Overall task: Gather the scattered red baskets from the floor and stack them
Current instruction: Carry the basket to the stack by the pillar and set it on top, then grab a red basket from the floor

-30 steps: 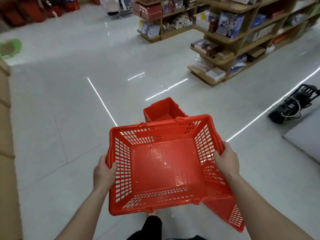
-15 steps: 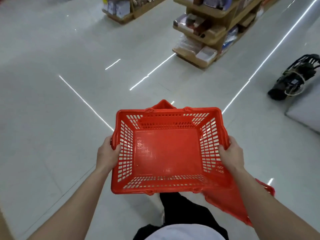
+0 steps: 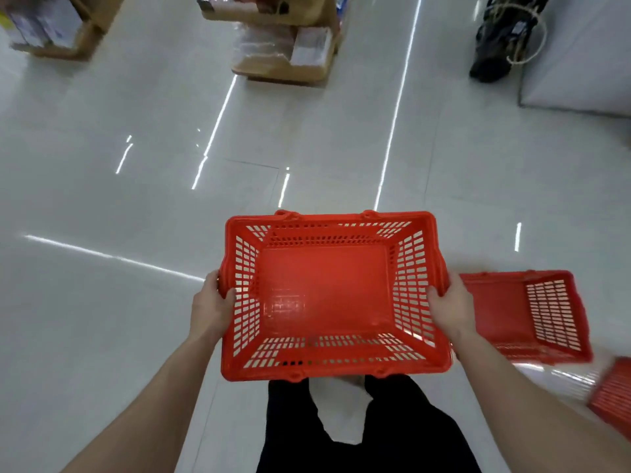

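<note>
Head view: I hold a red basket (image 3: 324, 291) level in front of my legs, mouth up, above the floor (image 3: 136, 199). My left hand (image 3: 210, 303) grips its left rim, thumb hooked inside the slotted wall, fingers curled round the outside. My right hand (image 3: 450, 308) grips the right rim the same way. Just beside that hand a second basket (image 3: 526, 315) lies on its side on the floor, and a third basket (image 3: 611, 397) (blurred) shows at the right edge.
</note>
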The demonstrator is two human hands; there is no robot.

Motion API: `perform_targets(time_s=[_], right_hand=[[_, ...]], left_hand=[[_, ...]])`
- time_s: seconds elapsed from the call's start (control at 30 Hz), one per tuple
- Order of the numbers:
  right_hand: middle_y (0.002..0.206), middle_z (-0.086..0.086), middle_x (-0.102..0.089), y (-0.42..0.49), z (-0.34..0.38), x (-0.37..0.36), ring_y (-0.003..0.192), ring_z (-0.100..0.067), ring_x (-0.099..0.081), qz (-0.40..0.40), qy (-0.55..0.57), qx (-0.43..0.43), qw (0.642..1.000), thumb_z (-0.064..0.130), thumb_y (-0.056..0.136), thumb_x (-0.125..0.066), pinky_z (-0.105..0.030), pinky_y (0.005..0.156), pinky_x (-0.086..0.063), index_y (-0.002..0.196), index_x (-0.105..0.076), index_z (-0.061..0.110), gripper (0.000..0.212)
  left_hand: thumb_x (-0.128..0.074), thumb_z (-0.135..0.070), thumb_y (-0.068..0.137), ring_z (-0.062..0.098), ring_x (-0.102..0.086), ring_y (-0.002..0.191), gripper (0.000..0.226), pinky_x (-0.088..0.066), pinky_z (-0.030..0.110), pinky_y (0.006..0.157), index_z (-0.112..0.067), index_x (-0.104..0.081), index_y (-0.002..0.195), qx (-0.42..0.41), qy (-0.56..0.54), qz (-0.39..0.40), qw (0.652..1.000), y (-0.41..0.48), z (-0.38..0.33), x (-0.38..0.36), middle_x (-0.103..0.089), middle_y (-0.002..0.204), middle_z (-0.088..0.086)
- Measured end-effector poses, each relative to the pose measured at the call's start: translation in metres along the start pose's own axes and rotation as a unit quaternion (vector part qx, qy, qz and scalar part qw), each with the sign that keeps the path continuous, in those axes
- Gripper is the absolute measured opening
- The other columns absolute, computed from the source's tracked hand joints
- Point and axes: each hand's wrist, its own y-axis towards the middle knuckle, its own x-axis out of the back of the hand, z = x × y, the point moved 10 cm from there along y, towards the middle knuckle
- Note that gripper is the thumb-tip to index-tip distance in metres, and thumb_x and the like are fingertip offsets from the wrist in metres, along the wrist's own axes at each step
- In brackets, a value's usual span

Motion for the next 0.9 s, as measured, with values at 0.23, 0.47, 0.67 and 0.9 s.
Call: perform_targets(time_s=[0.23, 0.47, 0.67, 0.9], right_hand=[[0.111, -0.013, -0.072, -0.024, -0.029, -0.049, 0.104, -0.038, -0.066, -0.067, 0.047, -0.071, 0.994, 0.01, 0.088, -0.06, -0.041, 0.091, -0.049, 0.128, -0.058, 0.016, 0.04], [0.119, -0.018, -0.069, -0.012, -0.036, -0.098, 0.108, -0.041, -0.064, -0.107, 0.038, -0.092, 0.989, 0.009, 0.089, -0.059, -0.044, 0.094, -0.048, 0.135, -0.053, 0.014, 0.046], [0.127, -0.017, -0.064, 0.017, -0.052, -0.141, 0.117, -0.036, -0.06, -0.062, 0.056, -0.123, 0.989, 0.003, 0.09, -0.062, -0.027, 0.089, -0.039, 0.14, -0.044, 0.008, 0.054], [0.143, -0.023, -0.048, 0.033, -0.06, -0.169, 0.131, -0.039, -0.048, 0.003, -0.051, -0.15, 0.987, 0.028, 0.084, -0.07, -0.045, 0.108, -0.04, 0.149, -0.034, 0.003, 0.078]], left_hand=[[-0.06, -0.029, 0.095, 0.024, -0.068, 0.087, 0.035, -0.056, 0.042, 0.079, -0.02, -0.047, 0.126, -0.086, 0.075, 0.07, 0.991, 0.106, -0.004, -0.022, -0.065, 0.104, -0.002], [-0.058, -0.024, 0.095, 0.025, -0.066, 0.086, 0.035, -0.055, 0.041, 0.077, -0.018, -0.046, 0.127, -0.115, 0.105, 0.109, 0.982, 0.178, 0.015, -0.061, -0.065, 0.106, 0.0], [-0.062, -0.032, 0.094, 0.02, -0.067, 0.088, 0.048, -0.057, 0.04, 0.076, -0.022, -0.04, 0.135, -0.104, 0.096, 0.158, 0.977, 0.21, 0.04, -0.117, -0.064, 0.109, -0.004], [-0.069, -0.035, 0.086, 0.039, -0.048, 0.128, 0.083, -0.044, 0.051, 0.101, -0.008, -0.023, 0.15, -0.11, 0.246, 0.169, 0.948, 0.203, 0.032, -0.138, -0.04, 0.148, 0.019]])
